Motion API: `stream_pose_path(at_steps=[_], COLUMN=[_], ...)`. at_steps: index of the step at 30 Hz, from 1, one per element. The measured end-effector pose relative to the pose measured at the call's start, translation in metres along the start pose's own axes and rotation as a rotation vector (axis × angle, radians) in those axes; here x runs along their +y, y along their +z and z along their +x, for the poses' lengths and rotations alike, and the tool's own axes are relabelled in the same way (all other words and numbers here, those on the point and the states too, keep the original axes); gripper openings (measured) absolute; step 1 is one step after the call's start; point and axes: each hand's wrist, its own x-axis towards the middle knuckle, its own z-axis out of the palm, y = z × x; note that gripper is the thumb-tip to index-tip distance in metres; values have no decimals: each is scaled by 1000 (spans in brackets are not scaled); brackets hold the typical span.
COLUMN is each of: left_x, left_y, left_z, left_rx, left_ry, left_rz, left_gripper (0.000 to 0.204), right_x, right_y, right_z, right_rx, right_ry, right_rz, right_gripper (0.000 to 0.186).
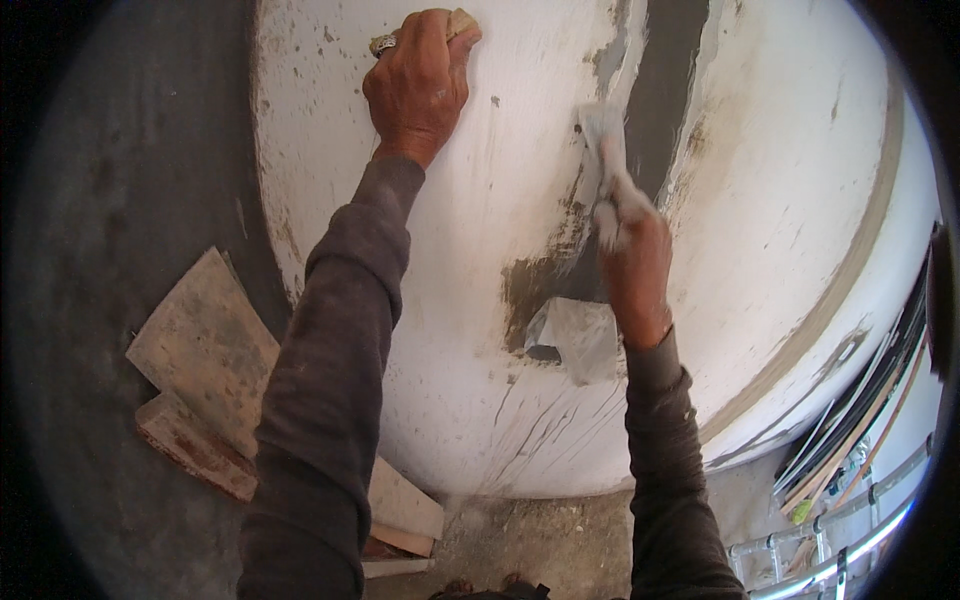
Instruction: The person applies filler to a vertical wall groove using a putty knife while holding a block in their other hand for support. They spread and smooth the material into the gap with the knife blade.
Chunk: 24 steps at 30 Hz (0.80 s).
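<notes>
**Job looks partway: white wall (480,190) largely coated, grey strip (673,70) bare**

Wall surface in front of both hands, mostly white already. Left hand (420,95) up high, fingers curled around a tan lump (461,22), ring (383,44) on one finger. Right hand (637,262) lower and across, gripping a pale, flat-ended tool (602,128), end up by the grey strip's left edge. Motion blur there, so probably a scraper or putty knife, can't confirm.

Done, as judged from the surface: broad white areas between the hands and right of the right hand. Finish is not clean; dark specks left of the left hand, streaks below the right hand.

Left: grey strip above and right of the right hand reads as uncovered, white edges ragged. Grey patch (522,290) just left of the right hand also uncoated, with crumpled plastic (585,335) over part of it. Brownish band (850,265) well right of the right hand, also not white. Call it mid-job.

Around: flat board (208,335) and reddish block (197,445) left of the left forearm; long thin strips (870,385) and metal rails (850,555) beyond the right forearm.
</notes>
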Motion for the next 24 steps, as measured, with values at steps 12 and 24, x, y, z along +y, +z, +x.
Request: stream_pose_path(at_steps=[12,24], left_x=[14,13], left_y=[-6,-12], left_z=[1,5], left_rx=[-14,-49], left_ry=[-34,-61], left_rz=[6,-27], left_gripper=[25,26], right_x=[-5,-12], right_y=[-8,-31], right_z=[30,98], right_rx=[46,95], right_ry=[-15,-90], right_rz=[36,41], right_gripper=[69,59])
